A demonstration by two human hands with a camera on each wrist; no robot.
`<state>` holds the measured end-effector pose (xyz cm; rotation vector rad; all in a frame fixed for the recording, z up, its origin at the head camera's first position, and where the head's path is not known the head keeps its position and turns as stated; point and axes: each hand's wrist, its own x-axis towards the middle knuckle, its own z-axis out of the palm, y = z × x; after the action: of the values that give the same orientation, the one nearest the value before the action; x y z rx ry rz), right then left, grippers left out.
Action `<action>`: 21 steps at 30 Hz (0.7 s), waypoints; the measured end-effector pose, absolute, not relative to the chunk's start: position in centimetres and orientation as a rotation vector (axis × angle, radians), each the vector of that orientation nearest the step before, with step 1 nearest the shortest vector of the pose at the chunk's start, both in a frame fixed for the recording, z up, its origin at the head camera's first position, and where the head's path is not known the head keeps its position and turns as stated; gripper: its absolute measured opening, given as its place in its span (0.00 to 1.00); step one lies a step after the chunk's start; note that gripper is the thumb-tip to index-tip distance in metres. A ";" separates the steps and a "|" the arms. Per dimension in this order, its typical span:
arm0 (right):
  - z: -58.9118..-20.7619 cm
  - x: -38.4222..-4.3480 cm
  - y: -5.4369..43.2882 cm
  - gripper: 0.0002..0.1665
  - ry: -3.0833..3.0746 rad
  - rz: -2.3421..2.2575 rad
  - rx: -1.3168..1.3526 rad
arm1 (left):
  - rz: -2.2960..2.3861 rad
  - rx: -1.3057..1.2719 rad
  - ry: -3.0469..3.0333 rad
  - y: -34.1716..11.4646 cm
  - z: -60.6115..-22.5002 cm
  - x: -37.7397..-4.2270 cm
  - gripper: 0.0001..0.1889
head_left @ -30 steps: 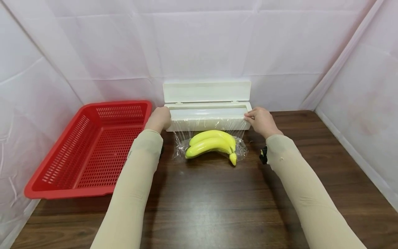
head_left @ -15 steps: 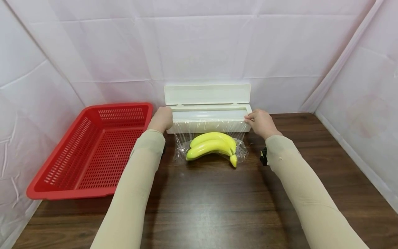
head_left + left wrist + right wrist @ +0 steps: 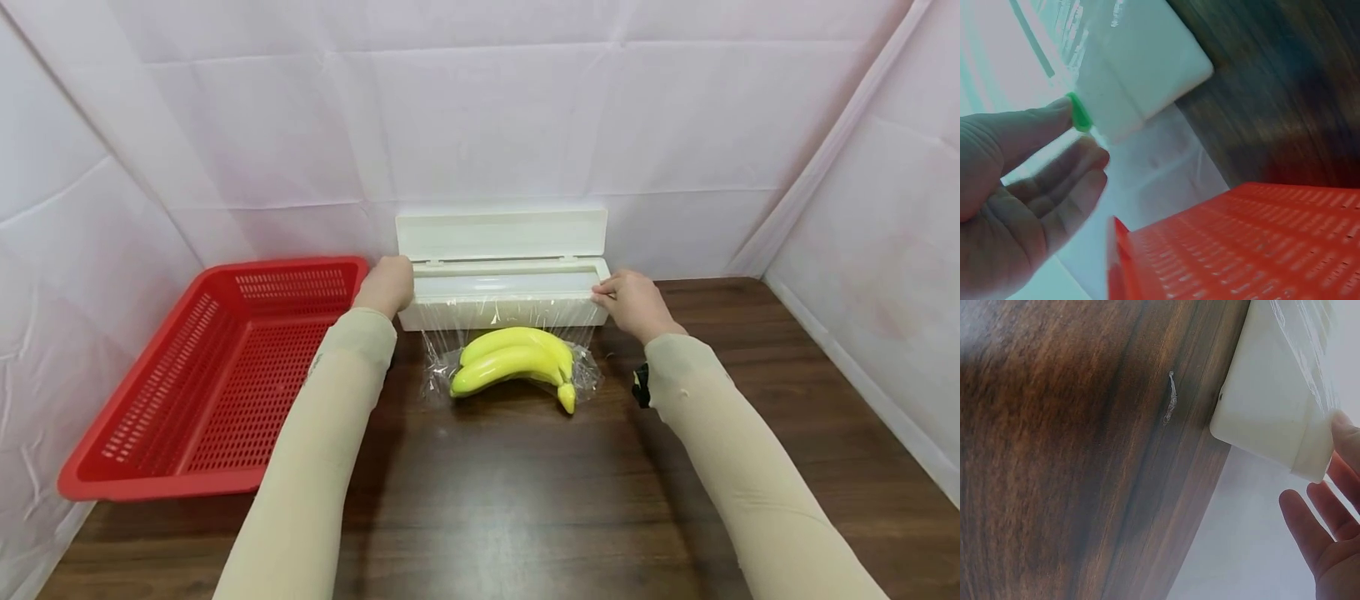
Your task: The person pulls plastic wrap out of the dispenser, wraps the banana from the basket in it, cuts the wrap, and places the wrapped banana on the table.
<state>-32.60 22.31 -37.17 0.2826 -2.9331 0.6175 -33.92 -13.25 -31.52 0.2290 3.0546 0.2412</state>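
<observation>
Cling-film dispenser box (image 3: 517,297) stands at the far middle of the table (image 3: 487,517), lid (image 3: 501,236) up against the white cloth backdrop (image 3: 487,125), film roll (image 3: 502,284) inside. Head view: cling film (image 3: 441,375) runs from the box down its near side to a banana bunch (image 3: 513,357) lying just in front, stem end pointing near right; film crumpled at both ends of the bunch, how far it goes round cannot be told. Left hand (image 3: 387,286) is at the box's left end, fingertips hidden; right hand (image 3: 636,305) pinches the near right corner. Beige sleeves (image 3: 315,454) on both arms, black wrist device (image 3: 641,386) on the right. Red plastic basket (image 3: 243,383) at left, beside the left arm, only its slotted bottom and walls showing. Left wrist view: thumb and bent fingers pinch a green tab (image 3: 1080,113) at the box end; basket just beside the hand. Right wrist view: narrow grip, thumb on the box edge, other fingers loosely bent and apart; film strands reach the thumb, whether caught in the pinch cannot tell. Small clear scrap (image 3: 1171,399) on the table near the box.
</observation>
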 end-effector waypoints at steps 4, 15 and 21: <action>-37.3 -32.6 22.4 0.19 -2.929 0.623 0.287 | 0.262 0.192 3.052 -13.1 -31.3 -33.9 0.13; -37.0 -32.8 22.0 0.19 -2.918 0.604 0.325 | 0.262 0.201 3.084 -13.1 -31.6 -34.4 0.13; -37.0 -32.8 21.8 0.19 -2.930 0.583 0.344 | 0.354 0.134 3.062 -12.7 -31.6 -34.0 0.12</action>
<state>-32.85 21.80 -36.96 0.3443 -2.9299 0.5834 -34.00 -12.68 -31.64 0.1339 3.0620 0.3544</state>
